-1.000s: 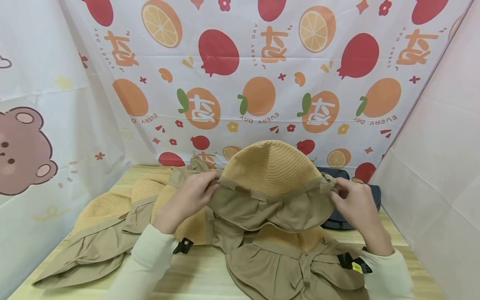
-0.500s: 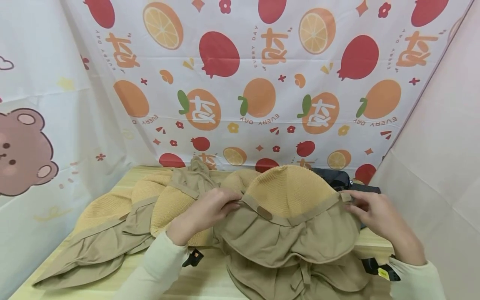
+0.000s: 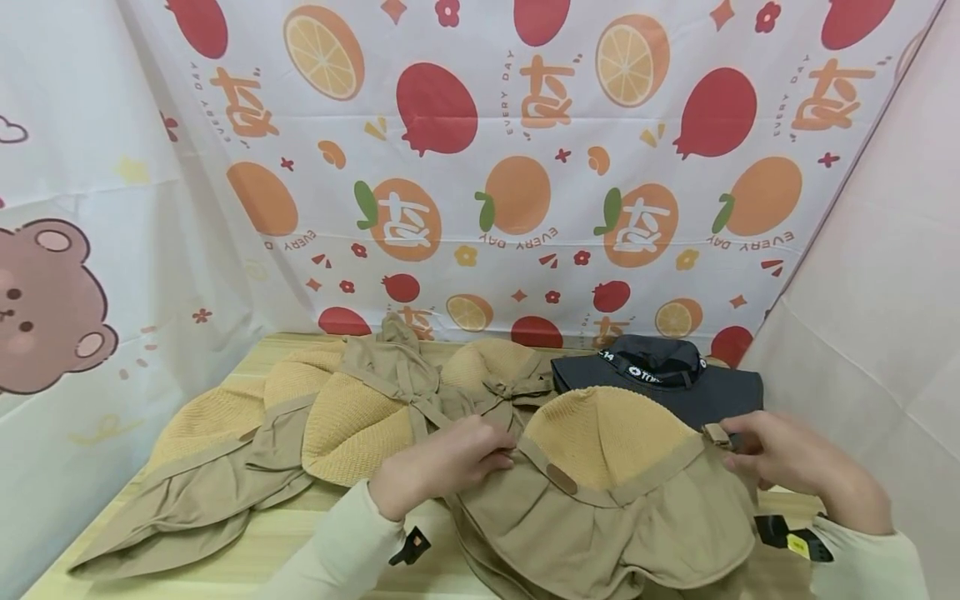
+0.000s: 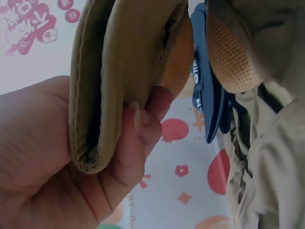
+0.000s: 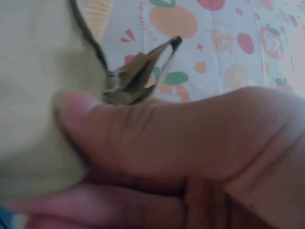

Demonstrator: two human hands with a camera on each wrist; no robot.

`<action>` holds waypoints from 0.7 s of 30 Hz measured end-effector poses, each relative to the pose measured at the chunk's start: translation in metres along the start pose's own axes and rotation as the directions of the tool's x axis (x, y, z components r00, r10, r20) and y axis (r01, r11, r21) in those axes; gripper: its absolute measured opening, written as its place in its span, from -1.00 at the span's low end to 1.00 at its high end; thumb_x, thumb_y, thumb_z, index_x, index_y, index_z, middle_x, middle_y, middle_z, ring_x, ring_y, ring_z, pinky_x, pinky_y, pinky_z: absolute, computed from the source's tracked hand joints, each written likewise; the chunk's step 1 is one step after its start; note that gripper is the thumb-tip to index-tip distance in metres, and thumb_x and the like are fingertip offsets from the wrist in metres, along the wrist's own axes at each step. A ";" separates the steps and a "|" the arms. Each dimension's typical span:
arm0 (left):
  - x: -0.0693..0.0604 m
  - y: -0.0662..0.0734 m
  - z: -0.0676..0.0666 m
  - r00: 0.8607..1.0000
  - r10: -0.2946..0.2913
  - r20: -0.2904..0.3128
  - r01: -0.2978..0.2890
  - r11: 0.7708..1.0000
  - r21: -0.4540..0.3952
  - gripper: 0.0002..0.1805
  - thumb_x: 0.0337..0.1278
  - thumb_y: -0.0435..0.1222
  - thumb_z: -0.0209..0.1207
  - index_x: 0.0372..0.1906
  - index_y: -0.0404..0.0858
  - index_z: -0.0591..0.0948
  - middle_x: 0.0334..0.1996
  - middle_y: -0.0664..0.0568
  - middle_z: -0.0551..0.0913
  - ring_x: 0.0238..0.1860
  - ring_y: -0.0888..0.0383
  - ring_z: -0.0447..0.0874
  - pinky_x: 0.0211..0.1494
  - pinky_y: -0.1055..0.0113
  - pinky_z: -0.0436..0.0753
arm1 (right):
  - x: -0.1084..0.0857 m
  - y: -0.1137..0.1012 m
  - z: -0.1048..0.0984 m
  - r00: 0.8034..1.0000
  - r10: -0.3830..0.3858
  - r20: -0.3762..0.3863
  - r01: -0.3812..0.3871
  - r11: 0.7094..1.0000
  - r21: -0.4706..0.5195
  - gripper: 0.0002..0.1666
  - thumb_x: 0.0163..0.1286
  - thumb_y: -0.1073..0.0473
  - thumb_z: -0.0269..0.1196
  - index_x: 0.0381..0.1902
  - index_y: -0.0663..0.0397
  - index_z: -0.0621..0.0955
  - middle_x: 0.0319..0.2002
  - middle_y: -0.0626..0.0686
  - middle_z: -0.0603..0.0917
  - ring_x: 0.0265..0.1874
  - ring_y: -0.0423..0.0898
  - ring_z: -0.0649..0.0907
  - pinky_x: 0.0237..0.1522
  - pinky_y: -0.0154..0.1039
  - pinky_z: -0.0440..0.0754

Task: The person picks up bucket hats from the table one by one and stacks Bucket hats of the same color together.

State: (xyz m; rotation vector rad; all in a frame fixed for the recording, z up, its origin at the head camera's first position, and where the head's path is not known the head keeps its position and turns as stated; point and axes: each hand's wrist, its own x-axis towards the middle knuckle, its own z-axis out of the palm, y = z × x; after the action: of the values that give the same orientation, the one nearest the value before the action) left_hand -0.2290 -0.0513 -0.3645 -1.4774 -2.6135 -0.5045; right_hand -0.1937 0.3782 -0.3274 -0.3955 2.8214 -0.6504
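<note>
A straw-crowned hat with a khaki brim (image 3: 611, 437) is held by its two sides at the front right of the table. My left hand (image 3: 446, 467) pinches the brim at the hat's left; in the left wrist view the fingers and thumb (image 4: 131, 143) close on the folded khaki cloth. At the other side, beside a small bow, my right hand (image 3: 802, 462) pinches the brim, and the right wrist view shows the thumb (image 5: 152, 133) pressed on the fabric. Underneath lies more khaki brim cloth, mostly covered by the held hat.
Several similar hats overlap along the left, the front one with its brim (image 3: 172, 508) towards the table's left edge. Another straw hat (image 3: 480, 367) and a dark navy hat with white lettering (image 3: 720, 392) lie at the back. A printed curtain (image 3: 517, 125) hangs behind the table.
Both hands have brought the held hat down and to the right, over the hat below it. The navy hat and the straw hat at the back have come into fuller view.
</note>
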 end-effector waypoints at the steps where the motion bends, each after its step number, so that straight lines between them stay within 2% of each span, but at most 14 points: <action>1: 0.000 0.001 0.002 1.000 0.000 0.012 0.000 1.000 0.001 -0.74 0.38 -0.35 0.25 -0.48 -0.16 0.55 -0.57 0.19 0.50 -0.51 0.42 0.33 -0.35 0.56 0.44 | 0.000 0.001 0.000 0.999 0.008 0.031 -0.009 0.999 0.032 -0.33 0.37 0.31 0.35 0.27 0.70 0.42 -0.35 0.07 0.79 -0.59 -0.17 0.64 -0.46 -0.29 0.63; 5: 0.002 0.003 0.008 0.999 -0.003 0.047 0.004 1.000 -0.009 -0.75 0.37 -0.36 0.26 -0.48 -0.17 0.57 -0.56 0.18 0.54 -0.52 0.43 0.32 -0.36 0.58 0.43 | 0.001 0.005 0.000 0.991 0.024 0.130 -0.044 0.988 0.150 -0.41 0.38 0.38 0.31 0.26 0.66 0.44 -0.30 0.11 0.80 -0.54 -0.07 0.70 -0.44 -0.22 0.70; 9: 0.002 0.004 0.012 0.995 -0.055 0.088 0.058 0.998 -0.037 -0.72 0.38 -0.33 0.26 -0.51 -0.15 0.55 -0.58 0.21 0.49 -0.56 0.44 0.28 -0.43 0.58 0.40 | 0.004 0.006 0.003 0.981 0.076 0.177 -0.110 0.976 0.190 -0.59 0.36 0.41 0.32 0.15 0.39 0.60 -0.31 0.08 0.79 -0.54 -0.02 0.71 -0.45 -0.15 0.74; 12: 0.002 0.003 0.014 0.990 -0.087 0.109 0.093 0.994 -0.051 -0.69 0.37 -0.33 0.27 -0.55 -0.14 0.52 -0.61 0.23 0.44 -0.59 0.43 0.27 -0.47 0.56 0.38 | 0.007 0.005 0.008 0.979 0.112 0.173 -0.141 0.976 0.168 -0.68 0.34 0.43 0.33 0.04 0.28 0.66 -0.38 0.07 0.76 -0.58 -0.04 0.68 -0.47 -0.14 0.73; 15: 0.002 0.003 0.017 0.987 -0.105 0.118 0.110 0.993 -0.040 -0.66 0.36 -0.33 0.28 -0.58 -0.14 0.51 -0.62 0.23 0.41 -0.60 0.41 0.28 -0.48 0.53 0.38 | 0.011 0.004 0.014 0.971 0.169 0.167 -0.191 0.974 0.122 -0.65 0.32 0.42 0.35 0.06 0.32 0.63 -0.41 0.06 0.74 -0.59 -0.07 0.66 -0.47 -0.15 0.72; 21: 0.000 0.003 0.022 0.979 -0.152 0.133 0.150 0.988 0.026 -0.59 0.31 -0.29 0.32 -0.63 -0.08 0.42 -0.65 0.24 0.33 -0.60 0.37 0.25 -0.47 0.47 0.33 | 0.019 0.002 0.023 0.937 0.285 0.203 -0.298 0.954 0.034 -0.53 0.30 0.35 0.39 0.15 0.32 0.58 -0.38 0.04 0.70 -0.50 -0.09 0.68 -0.37 -0.12 0.75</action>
State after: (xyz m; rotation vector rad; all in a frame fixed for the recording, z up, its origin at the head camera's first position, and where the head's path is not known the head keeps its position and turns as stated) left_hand -0.2244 -0.0424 -0.3842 -1.3597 -2.8426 -0.4092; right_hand -0.2053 0.3647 -0.3515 -0.0228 2.5898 -0.6001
